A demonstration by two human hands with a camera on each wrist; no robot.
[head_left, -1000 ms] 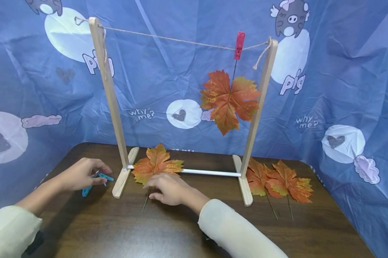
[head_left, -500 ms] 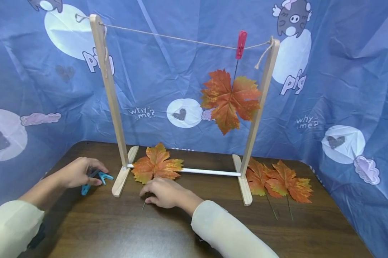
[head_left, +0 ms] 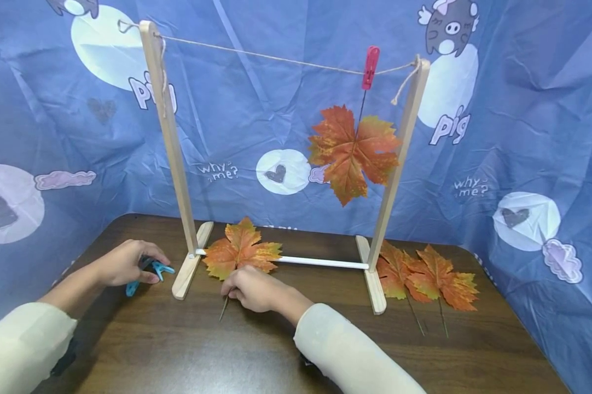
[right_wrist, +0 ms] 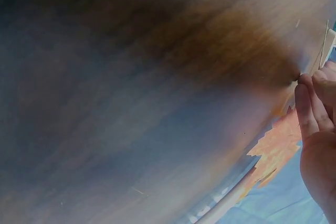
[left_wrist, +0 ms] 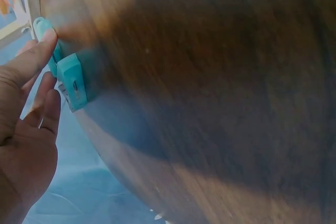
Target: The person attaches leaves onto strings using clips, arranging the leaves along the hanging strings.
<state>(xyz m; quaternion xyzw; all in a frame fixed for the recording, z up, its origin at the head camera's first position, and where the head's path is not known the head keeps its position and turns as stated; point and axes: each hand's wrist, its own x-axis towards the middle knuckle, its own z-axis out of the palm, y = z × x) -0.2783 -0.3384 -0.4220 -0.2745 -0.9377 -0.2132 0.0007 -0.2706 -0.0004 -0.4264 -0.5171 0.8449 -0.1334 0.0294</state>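
Observation:
At the left, my left hand pinches a blue clothespin between thumb and fingers. A second blue clothespin lies just below that hand; the left wrist view shows this lower clothespin close to the fingertips. My right hand pinches the thin stem of an orange artificial maple leaf, whose blade lies over the white bar at the stand's foot. In the right wrist view the fingertips meet at the edge, and part of the leaf shows beside them.
A wooden stand with a left post and right post carries a string. A red clothespin on it holds a hanging leaf. Overlapping leaves lie at the right of the table.
My right hand has shifted slightly down the stem and its fingers have closed on it. My left hand has drawn its fingers in around the blue clothespin. The leaf stays in place.

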